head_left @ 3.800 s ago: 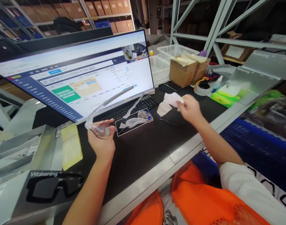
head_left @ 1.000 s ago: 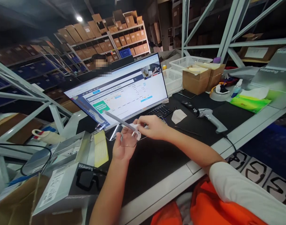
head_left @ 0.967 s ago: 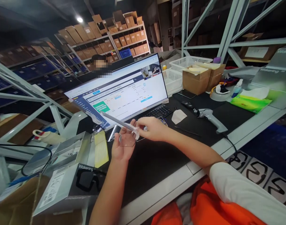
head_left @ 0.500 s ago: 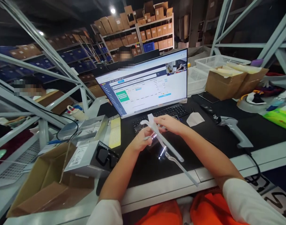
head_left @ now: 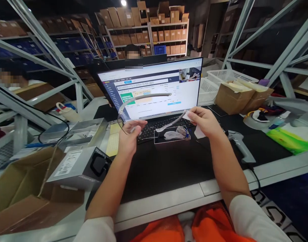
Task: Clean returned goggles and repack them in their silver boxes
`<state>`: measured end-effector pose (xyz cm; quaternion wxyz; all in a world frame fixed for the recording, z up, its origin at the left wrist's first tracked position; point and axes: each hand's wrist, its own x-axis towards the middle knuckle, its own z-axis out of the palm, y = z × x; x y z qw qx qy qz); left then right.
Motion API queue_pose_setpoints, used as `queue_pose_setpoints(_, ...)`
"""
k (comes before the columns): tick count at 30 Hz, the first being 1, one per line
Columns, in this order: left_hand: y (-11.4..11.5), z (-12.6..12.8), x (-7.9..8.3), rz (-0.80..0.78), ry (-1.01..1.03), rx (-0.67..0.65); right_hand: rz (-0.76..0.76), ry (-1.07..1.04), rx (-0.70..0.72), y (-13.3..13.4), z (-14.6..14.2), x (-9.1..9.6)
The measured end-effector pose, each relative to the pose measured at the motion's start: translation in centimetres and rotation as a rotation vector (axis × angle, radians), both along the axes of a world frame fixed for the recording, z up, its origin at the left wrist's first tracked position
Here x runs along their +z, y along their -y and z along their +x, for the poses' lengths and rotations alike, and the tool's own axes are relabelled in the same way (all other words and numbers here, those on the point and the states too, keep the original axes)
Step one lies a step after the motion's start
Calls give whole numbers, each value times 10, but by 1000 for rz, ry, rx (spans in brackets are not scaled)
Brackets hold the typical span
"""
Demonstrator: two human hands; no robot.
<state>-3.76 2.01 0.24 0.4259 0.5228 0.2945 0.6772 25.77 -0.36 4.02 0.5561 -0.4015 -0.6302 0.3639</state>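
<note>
A pair of clear-framed glasses (head_left: 149, 96) is held up over the keyboard, both arms unfolded, one of them in front of the monitor. My left hand (head_left: 130, 134) grips the front of the glasses by one side, its fingers closed around the rim. On the other side, my right hand (head_left: 203, 119) pinches a small white piece (head_left: 188, 115) at the tip of the other glasses arm (head_left: 171, 123). Whether this piece still covers the tip, I cannot tell. Beneath the glasses lies a dark card with a white edge (head_left: 169, 138).
The monitor (head_left: 154, 85) stands behind the keyboard (head_left: 149, 132). At left are an open carton (head_left: 23, 178), a grey glasses box (head_left: 75, 168) and a metal tray (head_left: 88, 134). A barcode scanner (head_left: 242, 144), a white scrap (head_left: 198, 132) and a green packet (head_left: 290, 139) lie right. Two people sit beyond.
The glasses have turned, their arms now pointing up and rightward instead of towards me. The white covering seen along an arm has gone from it. My hands have moved apart; the view has shifted.
</note>
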Motion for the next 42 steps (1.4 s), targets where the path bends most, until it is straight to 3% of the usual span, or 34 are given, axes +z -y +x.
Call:
queue_pose_setpoints(3,0,-7,2,70,-43,122,46,135,-81,10,8,7)
queue_pose_setpoints(12,16,-15,11,168,-269,289,114,327,-248,9,17,4)
queue_pose_setpoints(23,18,-16,10,148,-349,390,159,466,-353,8,15,5)
queue_pose_setpoints(35,16,-17,8,222,-481,417,149,473,-313,8,12,5)
queue_pose_setpoints(42,12,-19,0,421,-564,402,74,528,-227,5,9,5)
